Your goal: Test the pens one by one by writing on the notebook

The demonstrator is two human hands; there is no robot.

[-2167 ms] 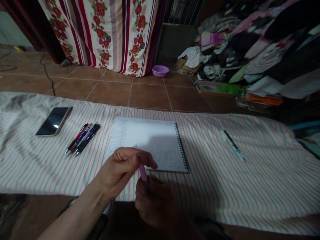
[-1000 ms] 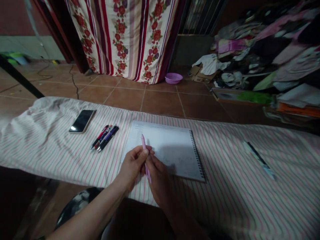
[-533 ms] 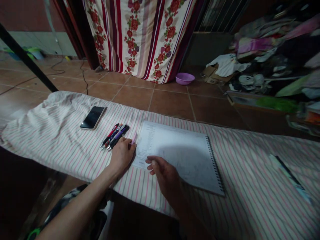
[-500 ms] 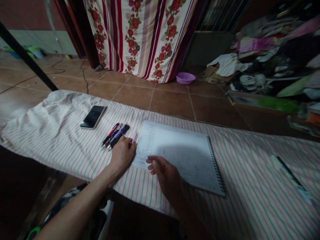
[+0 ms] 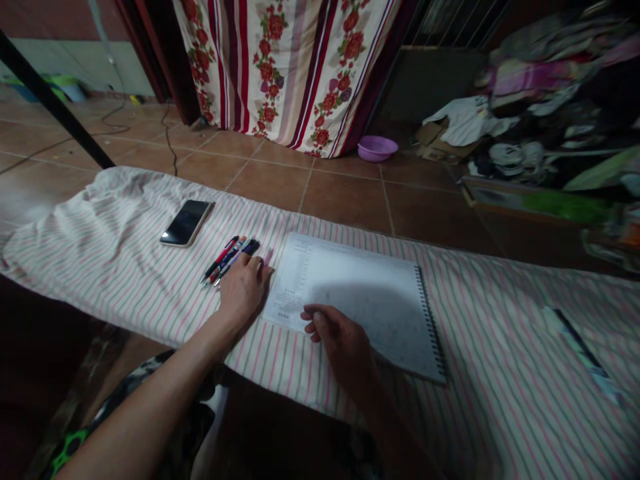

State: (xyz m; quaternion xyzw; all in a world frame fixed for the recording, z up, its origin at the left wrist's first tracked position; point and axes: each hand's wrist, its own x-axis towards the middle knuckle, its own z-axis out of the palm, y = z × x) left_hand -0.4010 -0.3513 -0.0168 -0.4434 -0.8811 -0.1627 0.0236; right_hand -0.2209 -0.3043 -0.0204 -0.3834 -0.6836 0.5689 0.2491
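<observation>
My left hand [image 5: 243, 288] lies on the striped cloth [image 5: 125, 280], fingers curled over a pink pen [image 5: 267, 257] whose tip shows past them. It touches the row of several pens [image 5: 225, 258] to its left. My right hand [image 5: 336, 341] rests with bent fingers on the near edge of the open spiral notebook [image 5: 360, 293] and holds nothing.
A dark phone [image 5: 186, 223] lies left of the pens. Another pen [image 5: 580, 350] lies far right on the cloth. Beyond the table are a tiled floor, a flowered curtain [image 5: 285, 67], a purple bowl [image 5: 376, 148] and a heap of clothes [image 5: 540, 113].
The pink pen passed from both hands into my left hand, which moved left and set it down beside the pens. My right hand let go and settled on the notebook's edge.
</observation>
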